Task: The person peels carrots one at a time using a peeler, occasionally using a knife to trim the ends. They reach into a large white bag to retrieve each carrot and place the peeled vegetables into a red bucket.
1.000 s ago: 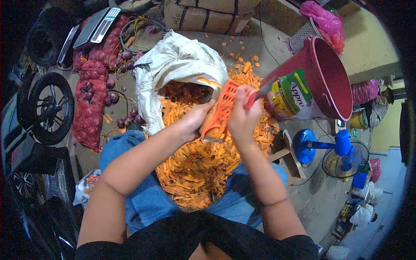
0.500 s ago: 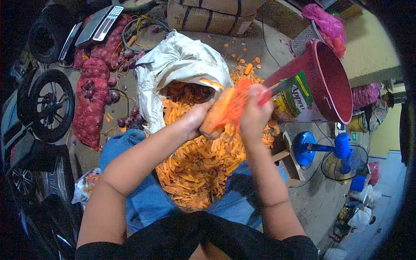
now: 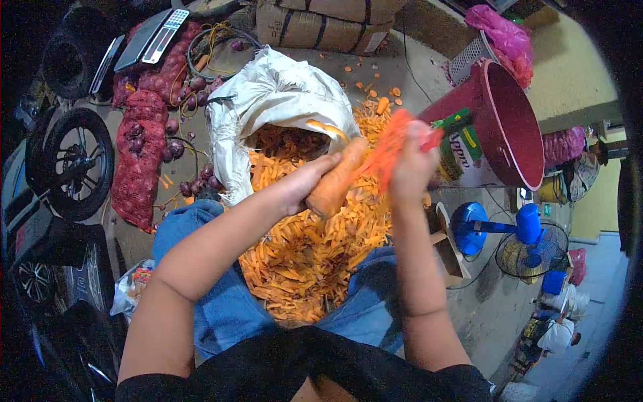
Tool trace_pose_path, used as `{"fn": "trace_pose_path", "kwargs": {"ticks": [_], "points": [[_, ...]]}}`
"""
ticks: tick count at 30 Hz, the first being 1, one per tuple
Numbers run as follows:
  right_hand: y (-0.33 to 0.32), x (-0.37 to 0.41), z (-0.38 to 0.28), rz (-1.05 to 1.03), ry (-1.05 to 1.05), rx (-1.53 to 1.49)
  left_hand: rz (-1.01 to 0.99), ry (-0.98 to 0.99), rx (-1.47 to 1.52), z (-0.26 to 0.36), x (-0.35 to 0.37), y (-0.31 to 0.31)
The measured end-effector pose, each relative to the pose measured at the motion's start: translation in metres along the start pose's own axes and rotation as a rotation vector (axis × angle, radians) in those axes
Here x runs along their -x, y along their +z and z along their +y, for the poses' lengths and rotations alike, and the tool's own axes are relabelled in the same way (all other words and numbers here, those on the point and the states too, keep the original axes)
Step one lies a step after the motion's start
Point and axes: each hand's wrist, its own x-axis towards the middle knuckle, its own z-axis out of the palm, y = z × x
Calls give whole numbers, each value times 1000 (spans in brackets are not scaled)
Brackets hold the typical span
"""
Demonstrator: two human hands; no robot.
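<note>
My left hand (image 3: 300, 185) is wrapped round the thick end of a large carrot (image 3: 337, 179), which slants up and to the right over my lap. To the right of the carrot, my right hand (image 3: 412, 164) is closed on a red peeler (image 3: 393, 142) that is smeared by motion. A gap shows between the peeler's blur and the carrot's upper end. Beneath both hands, a heap of orange carrot peelings (image 3: 301, 248) spreads between my knees. The white sack (image 3: 274, 84) behind the heap gapes open, with dark brownish contents inside.
A dark red bucket (image 3: 462, 94) lies tilted at the right, near a blue fan (image 3: 529, 228). Red net bags of onions (image 3: 139, 164) and a scale (image 3: 151, 40) are on the left, beside a motorbike wheel (image 3: 80, 164). Taped cartons (image 3: 321, 27) stand behind. Another person (image 3: 556, 335) is far right.
My right hand has moved right, drawing the peeler away from the carrot. The left hand still grips the carrot in nearly the same place.
</note>
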Motion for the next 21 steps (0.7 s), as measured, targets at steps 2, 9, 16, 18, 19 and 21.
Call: {"fn": "trace_pose_path", "kwargs": {"ticks": [2, 9, 16, 18, 19, 21], "points": [[14, 33, -8, -140, 10, 66, -27, 9, 74, -1, -4, 1], [-20, -35, 53, 250, -113, 346, -70, 114, -257, -9, 4, 5], [0, -2, 6, -15, -19, 88, 19, 117, -87, -1, 4, 7], [20, 35, -6, -132, -70, 156, -48, 199, 12, -3, -3, 3], [25, 46, -6, -151, -123, 179, -47, 240, -155, -1, 2, 3], [19, 33, -2, -104, -153, 265, -65, 270, -237, -8, -2, -1]]}}
